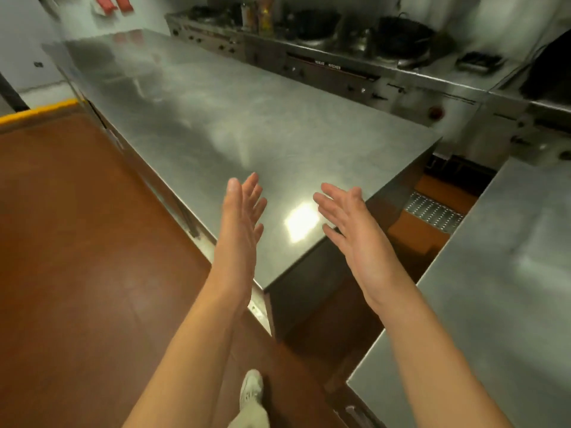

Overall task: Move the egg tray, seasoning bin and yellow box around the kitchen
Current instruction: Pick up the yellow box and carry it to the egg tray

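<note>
Egg tray, seasoning bin and yellow box are all lying outside what the head view is showing; none of the three is appearing on the steel table [247, 118], on the second steel table [509, 273] at the right, or on the brown floor [77, 242].

From the head camera, both hands are reaching forward over the near corner of the long table, held above it rather than resting on it. The left hand [241, 217] is turning edge-on, fingers straight and close together, holding nothing. The right hand [349, 223] is spreading palm inward, fingers straight and fanned apart, also holding nothing. The two palms are facing each other with a gap between them, as if the person is readying to take something by its two sides.

Beyond the table a cooking range [340, 66] is carrying dark woks [401, 35], and a shoe [251, 387] is showing at the bottom edge.

Handling can only be judged from the task wording. An egg tray is likely going to be light but fragile and prone to flexing, so supporting it from beneath at two opposite edges and keeping it level seems wise. A seasoning bin is probably stiff and heavier when filled; gripping both rims or side walls should be keeping the contents from shifting. The yellow box, its material unknown, is best taken by two opposite faces.
</note>
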A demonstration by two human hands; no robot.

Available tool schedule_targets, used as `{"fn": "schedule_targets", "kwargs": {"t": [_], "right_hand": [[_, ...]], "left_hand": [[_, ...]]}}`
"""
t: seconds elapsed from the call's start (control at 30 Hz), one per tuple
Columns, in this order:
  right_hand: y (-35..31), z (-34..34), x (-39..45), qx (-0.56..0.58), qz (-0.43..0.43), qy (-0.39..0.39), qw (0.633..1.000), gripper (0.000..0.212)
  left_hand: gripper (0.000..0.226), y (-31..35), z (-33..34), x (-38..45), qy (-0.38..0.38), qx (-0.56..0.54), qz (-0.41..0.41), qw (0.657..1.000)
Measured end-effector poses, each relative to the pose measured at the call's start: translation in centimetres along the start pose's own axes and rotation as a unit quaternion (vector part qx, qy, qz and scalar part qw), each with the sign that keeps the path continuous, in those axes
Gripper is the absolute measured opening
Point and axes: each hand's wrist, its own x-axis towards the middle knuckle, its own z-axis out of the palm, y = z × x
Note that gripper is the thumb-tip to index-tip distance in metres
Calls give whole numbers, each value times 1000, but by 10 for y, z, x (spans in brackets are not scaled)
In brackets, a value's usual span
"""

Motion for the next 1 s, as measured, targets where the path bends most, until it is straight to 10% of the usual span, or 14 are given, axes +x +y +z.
{"fn": "schedule_targets", "kwargs": {"t": [0.43, 1.0], "right_hand": [[-55, -93, 49, -5, -53, 380, 924, 92], [-48, -193, -48, 44, -74, 591, 802, 81]], "left_hand": [[78, 15, 152, 152, -355, -30, -23, 934], [82, -10, 313, 91, -561, -53, -84, 822]]}}
